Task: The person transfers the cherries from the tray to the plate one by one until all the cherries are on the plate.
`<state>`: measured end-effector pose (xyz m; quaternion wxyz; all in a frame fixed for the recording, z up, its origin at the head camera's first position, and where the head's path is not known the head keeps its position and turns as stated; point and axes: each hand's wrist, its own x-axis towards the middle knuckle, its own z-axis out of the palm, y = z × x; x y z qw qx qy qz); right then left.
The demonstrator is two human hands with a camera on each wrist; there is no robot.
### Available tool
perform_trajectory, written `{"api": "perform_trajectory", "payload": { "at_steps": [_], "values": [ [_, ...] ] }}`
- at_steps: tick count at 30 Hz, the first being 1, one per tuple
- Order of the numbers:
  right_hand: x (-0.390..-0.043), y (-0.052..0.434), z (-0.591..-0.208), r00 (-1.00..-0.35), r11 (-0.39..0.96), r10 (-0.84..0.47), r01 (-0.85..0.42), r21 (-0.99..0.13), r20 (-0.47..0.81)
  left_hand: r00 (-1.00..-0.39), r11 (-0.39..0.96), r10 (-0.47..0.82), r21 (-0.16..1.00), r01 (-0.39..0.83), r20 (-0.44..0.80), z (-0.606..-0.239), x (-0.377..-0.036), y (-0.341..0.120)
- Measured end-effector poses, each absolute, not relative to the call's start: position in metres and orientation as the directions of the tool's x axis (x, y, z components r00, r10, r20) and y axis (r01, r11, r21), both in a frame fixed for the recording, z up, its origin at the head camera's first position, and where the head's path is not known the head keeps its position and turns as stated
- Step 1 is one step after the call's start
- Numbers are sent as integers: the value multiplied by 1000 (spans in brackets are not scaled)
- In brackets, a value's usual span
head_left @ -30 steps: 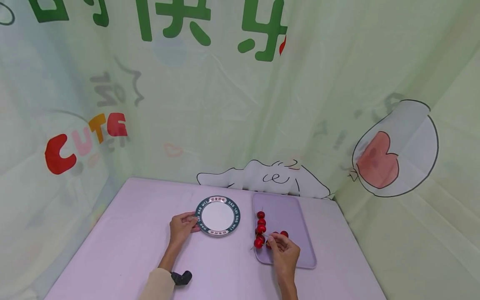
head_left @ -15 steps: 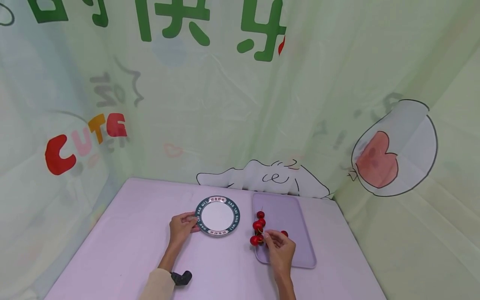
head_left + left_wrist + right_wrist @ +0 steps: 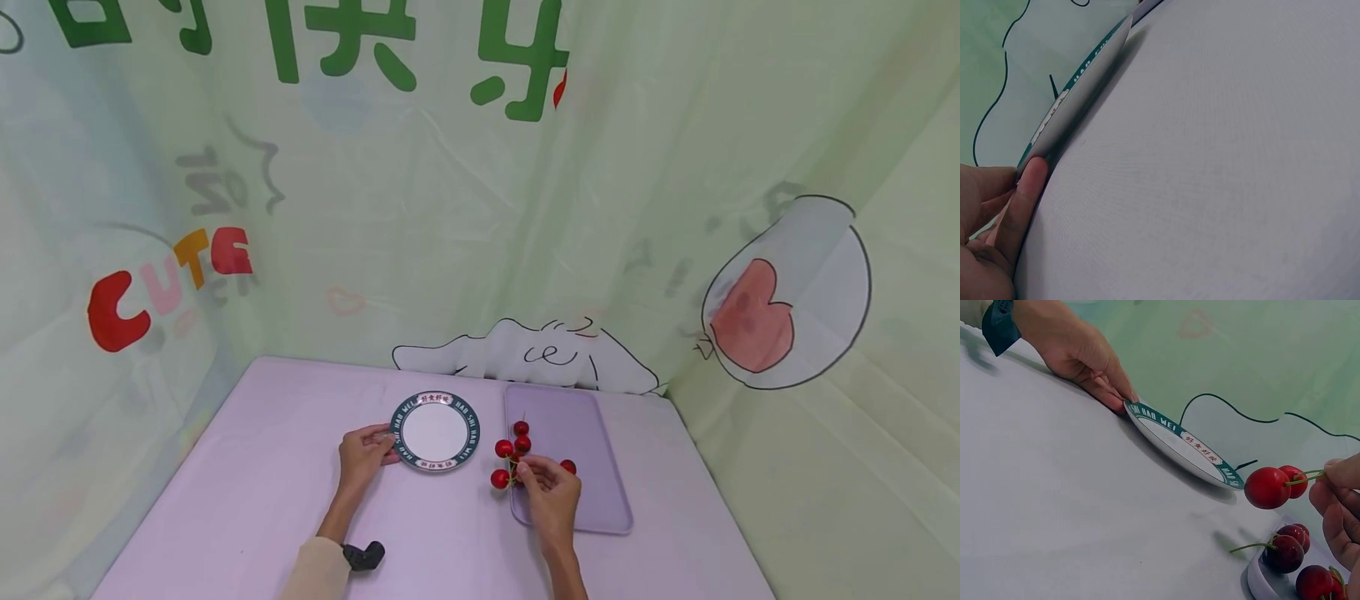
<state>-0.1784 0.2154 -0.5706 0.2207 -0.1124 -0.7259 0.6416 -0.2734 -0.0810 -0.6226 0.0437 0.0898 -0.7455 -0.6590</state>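
Nearest the viewer: light sleeve on the left forearm, dark band at that wrist. Right hand: thumb and fingertips pinch green stems; the held cherries, two bright red fruits, hang in the air just past the tray's left edge as seen from the head. Lavender tray, lying beneath and beside this hand, bears darker loose cherries; some are partly hidden by the fingers. Left hand: thumb and fingers grip the near-left rim of the plate, white with a green lettered border. Plate and tray stand apart on the pale table; cannot tell whether the plate's underside touches the cloth. Farthest: pale green backdrop with printed characters and drawings.
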Motion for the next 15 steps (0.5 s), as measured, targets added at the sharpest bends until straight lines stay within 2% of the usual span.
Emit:
{"api": "perform_trajectory", "payload": {
  "at_steps": [15],
  "values": [
    [-180,202,-568,-897,237,405,-84,-968,177,-980,95,-192,993,-63,-44,-621,-274,-81]
  ]
}}
